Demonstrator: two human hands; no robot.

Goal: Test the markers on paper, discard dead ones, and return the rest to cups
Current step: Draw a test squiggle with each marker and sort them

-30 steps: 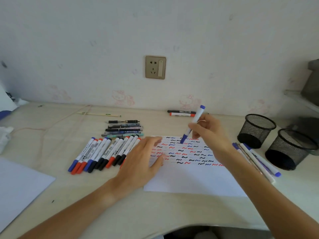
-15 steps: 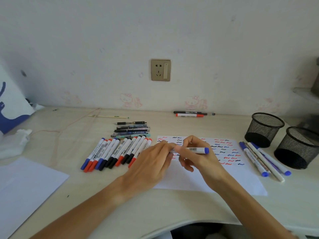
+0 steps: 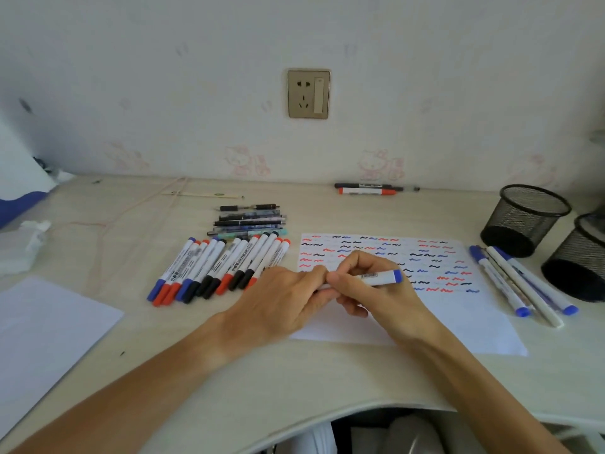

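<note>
Markers in a row (image 3: pixel 219 268), capped in blue, red and black, lie on the desk (image 3: pixel 163 371) left of the test paper (image 3: pixel 435 267); their barrels carry print that seems to read WHITEBOARD, though it is too small to be sure. Just right of them the left hand (image 3: pixel 278 303) pinches the near end of a blue marker (image 3: pixel 376 277), which lies level above the paper's squiggles. The right hand (image 3: pixel 370 286) has its fingers curled round the barrel. A second ago that marker stood tip-down on the sheet in the right hand alone, so the writing check looks done and the cap is likely going back on. A barcode label shows on the barrel, unreadable. Further right, a few blue markers (image 3: pixel 520 283) lie beside two mesh cups (image 3: pixel 527 221), into which working ones should go next
</note>
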